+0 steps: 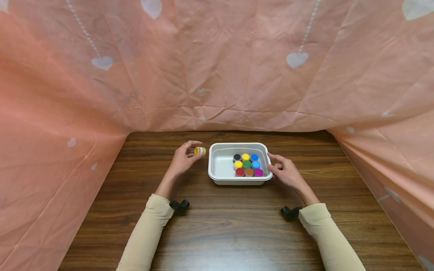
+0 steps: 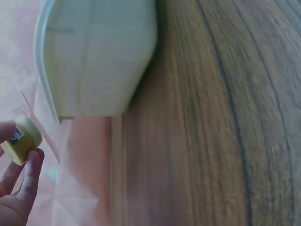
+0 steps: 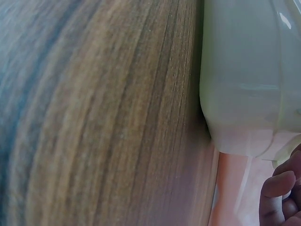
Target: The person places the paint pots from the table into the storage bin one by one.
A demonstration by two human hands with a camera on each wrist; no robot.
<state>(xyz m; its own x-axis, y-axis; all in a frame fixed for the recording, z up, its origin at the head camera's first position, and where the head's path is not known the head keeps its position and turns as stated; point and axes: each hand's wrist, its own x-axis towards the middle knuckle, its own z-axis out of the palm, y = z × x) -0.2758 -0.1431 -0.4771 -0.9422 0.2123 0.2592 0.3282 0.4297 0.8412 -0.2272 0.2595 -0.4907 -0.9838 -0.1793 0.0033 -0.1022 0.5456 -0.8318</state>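
My left hand (image 1: 183,160) pinches a small yellow paint jar (image 1: 200,151) between thumb and fingers, just left of a white plastic tray (image 1: 217,177). In the left wrist view the same jar (image 2: 23,141) is tilted, with part of its label showing. Several small paint jars (image 1: 247,164) with coloured lids stand grouped in the right part of the tray: black, yellow, blue, green, light blue, red, brown and purple. At the tray's right end my right hand (image 1: 286,172) holds the rim, thumb on top; the right wrist view shows curled fingers (image 3: 277,186) beside the tray wall.
The tray stands on a dark brown wooden table (image 1: 217,222). Pink cloth (image 1: 220,75) with white hearts hangs behind the table and along both sides. A black wrist device (image 1: 179,205) is on the left forearm, another black device (image 1: 291,213) on the right.
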